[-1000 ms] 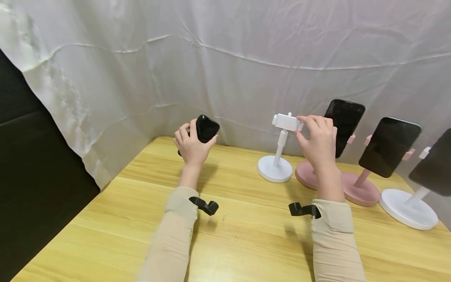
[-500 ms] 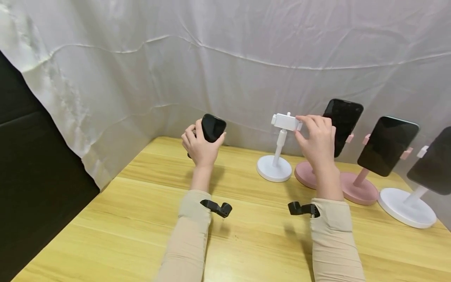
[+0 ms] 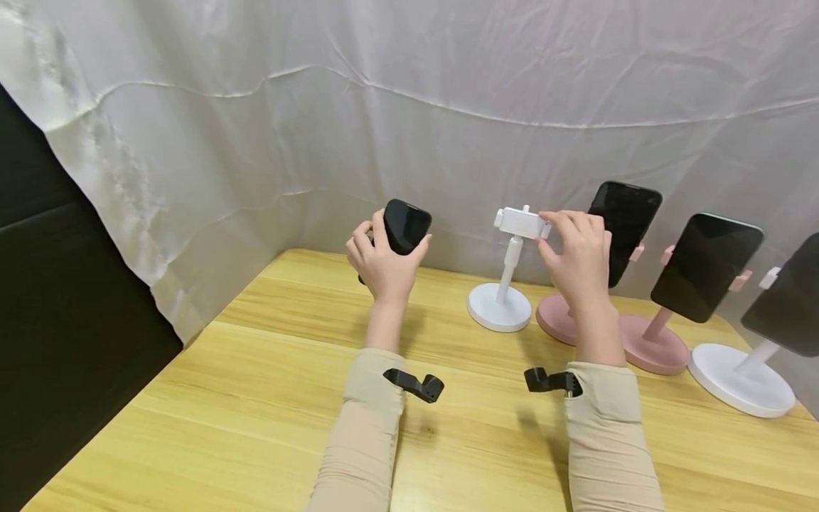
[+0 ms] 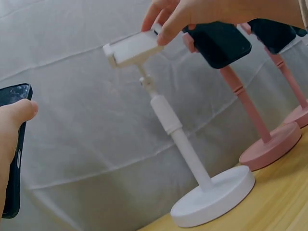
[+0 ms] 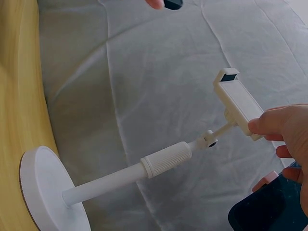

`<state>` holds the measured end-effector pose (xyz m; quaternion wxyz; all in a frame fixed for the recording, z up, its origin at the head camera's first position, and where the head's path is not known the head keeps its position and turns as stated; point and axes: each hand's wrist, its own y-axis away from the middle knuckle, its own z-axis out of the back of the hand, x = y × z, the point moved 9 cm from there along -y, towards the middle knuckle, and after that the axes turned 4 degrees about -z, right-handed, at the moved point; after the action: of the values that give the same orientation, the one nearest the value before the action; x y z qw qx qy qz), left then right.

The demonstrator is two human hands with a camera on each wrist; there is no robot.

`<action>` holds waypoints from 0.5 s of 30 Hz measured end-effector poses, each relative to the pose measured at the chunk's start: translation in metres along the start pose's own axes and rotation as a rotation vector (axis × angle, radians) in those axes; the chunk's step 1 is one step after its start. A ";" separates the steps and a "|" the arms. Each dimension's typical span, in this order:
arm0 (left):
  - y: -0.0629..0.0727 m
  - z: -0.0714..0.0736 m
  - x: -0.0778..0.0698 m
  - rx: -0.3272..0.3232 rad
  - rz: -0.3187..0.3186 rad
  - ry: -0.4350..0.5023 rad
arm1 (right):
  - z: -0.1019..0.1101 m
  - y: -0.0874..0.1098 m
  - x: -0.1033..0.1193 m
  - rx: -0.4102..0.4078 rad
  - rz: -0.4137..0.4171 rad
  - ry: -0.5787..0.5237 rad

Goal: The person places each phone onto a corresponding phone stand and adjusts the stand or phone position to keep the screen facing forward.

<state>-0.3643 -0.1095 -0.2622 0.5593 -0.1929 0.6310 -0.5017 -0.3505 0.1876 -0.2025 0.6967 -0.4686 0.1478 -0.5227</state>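
Observation:
My left hand (image 3: pixel 389 269) grips a black phone (image 3: pixel 407 226) above the table, thumb along one edge and fingers round the other. In the left wrist view the same phone (image 4: pixel 14 149) shows at the left border. To its right stands a white phone stand (image 3: pixel 500 307) with a round base, a thick-sleeved pole and a clamp (image 3: pixel 521 222) on top that holds no phone. My right hand (image 3: pixel 579 256) pinches the right end of that clamp between thumb and fingers. In the right wrist view the thumb presses on the clamp's front face (image 5: pixel 243 103).
Right of the white stand, two pink phone stands (image 3: pixel 652 348) and a second white stand (image 3: pixel 742 380) each hold a black phone (image 3: pixel 707 267). All stand on the wooden table (image 3: pixel 256 398). A pale grey curtain (image 3: pixel 409 142) hangs behind, and something black (image 3: pixel 64 299) lies beyond the left edge.
My left hand has carried the black phone rightward and slightly up, nearer to the white stand. The right hand has kept its pinch on the clamp in the same place.

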 end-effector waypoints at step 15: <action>-0.004 0.001 -0.032 0.063 -0.015 0.025 | 0.000 0.001 0.001 -0.007 0.010 -0.008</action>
<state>-0.3549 -0.0857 -0.2426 0.5535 -0.1737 0.6205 -0.5277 -0.3498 0.1862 -0.2030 0.6983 -0.4724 0.1492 -0.5166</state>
